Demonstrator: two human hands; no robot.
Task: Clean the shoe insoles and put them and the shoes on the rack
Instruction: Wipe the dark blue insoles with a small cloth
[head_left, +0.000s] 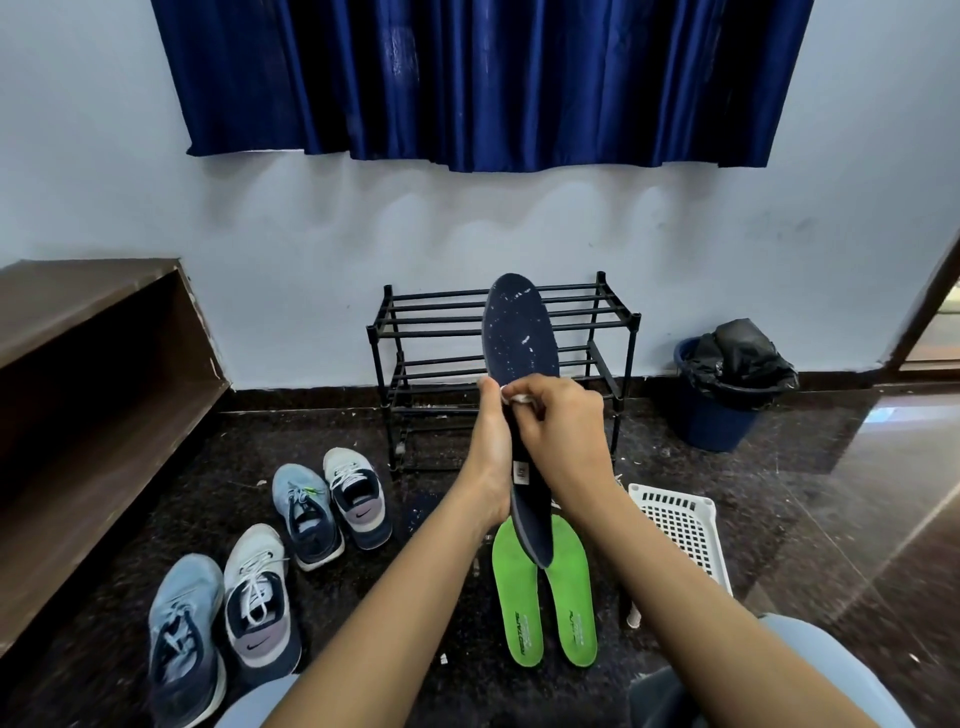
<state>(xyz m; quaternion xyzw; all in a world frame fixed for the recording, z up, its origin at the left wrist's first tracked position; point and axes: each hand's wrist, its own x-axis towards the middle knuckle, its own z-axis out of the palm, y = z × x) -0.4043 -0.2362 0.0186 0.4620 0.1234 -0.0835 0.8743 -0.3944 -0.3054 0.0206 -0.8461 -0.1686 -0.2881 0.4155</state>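
Note:
My left hand (491, 447) holds a dark navy insole (519, 338) upright in front of me; white specks dot its surface. My right hand (561, 431) pinches a small white wipe (519, 399) against the insole's middle. Two green insoles (569, 587) lie side by side on the dark floor below. A black metal shoe rack (431, 332) stands bare against the wall behind the insole. Several shoes sit on the floor to the left: a blue shoe (306, 514), a white-and-navy shoe (358, 493), another blue shoe (184, 634) and another white-and-navy shoe (260, 597).
A white plastic basket (680, 525) lies on the floor to the right of the green insoles. A blue bin with a black liner (727, 384) stands by the wall on the right. A brown wooden shelf unit (93, 395) fills the left side. A blue curtain (483, 78) hangs above.

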